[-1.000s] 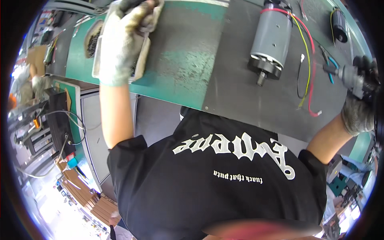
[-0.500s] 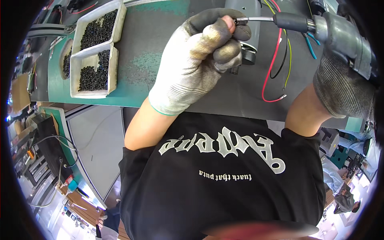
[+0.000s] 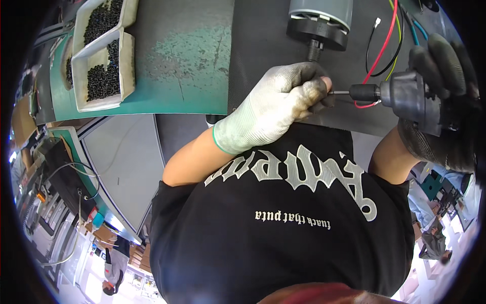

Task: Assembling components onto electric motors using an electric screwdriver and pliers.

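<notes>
My left hand, in a soiled white-grey glove, is closed in a pinch at the tip of a thin metal driver bit. A bare fingertip pokes out of the glove; what the fingers hold there is hidden. My gloved right hand grips a dark power screwdriver, whose bit points left into the pinch. Some of its fingers stretch up over the tool. Just beyond my left hand lies a grey cylindrical motor with a black slotted end cap and a ridged shaft pointing at me.
Two white bins of small black screws stand at the left of the green and dark worktop. Red, black and yellow-green wires trail right of the motor, near blue-handled pliers. A person is in the background.
Both hands and the screwdriver have come down towards my body, off the motor, which now shows more fully. The dark piece seen at the bit's tip earlier is now covered by my left fingers.
</notes>
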The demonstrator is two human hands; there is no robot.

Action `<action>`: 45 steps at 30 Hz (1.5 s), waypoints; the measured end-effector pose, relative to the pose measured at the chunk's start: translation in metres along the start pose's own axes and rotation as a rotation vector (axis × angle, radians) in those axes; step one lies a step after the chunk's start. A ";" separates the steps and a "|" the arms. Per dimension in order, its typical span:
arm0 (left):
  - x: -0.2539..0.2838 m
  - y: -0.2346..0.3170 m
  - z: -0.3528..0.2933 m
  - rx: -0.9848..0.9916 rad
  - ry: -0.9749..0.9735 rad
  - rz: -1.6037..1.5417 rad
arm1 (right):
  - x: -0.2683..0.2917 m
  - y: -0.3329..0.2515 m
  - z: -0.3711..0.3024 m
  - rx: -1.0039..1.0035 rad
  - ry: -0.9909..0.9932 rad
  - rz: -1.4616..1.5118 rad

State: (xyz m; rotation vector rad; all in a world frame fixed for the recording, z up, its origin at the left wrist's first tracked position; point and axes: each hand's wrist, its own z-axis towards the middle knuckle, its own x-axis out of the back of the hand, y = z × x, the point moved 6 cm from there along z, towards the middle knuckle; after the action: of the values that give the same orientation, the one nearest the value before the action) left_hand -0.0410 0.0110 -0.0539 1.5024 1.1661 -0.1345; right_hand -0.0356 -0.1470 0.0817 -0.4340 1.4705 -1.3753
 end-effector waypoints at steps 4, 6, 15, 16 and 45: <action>-0.002 -0.013 0.002 0.027 0.033 0.109 | 0.007 0.009 -0.008 -0.008 0.037 0.000; -0.005 -0.019 0.003 0.066 0.004 -0.067 | 0.015 0.009 -0.009 -0.005 0.047 0.002; -0.005 -0.019 0.009 0.120 0.344 -0.381 | 0.022 0.014 -0.016 0.002 0.022 0.010; -0.004 -0.021 0.011 0.121 0.349 -0.383 | 0.026 0.008 -0.010 -0.001 0.018 0.012; 0.015 -0.013 0.024 0.001 0.182 -0.115 | 0.033 0.004 -0.010 0.303 -0.075 -0.638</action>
State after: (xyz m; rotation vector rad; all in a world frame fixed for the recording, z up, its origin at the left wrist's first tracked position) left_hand -0.0310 -0.0020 -0.0800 1.4712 1.3988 -0.0774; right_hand -0.0557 -0.1674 0.0623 -0.7895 1.0690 -2.0219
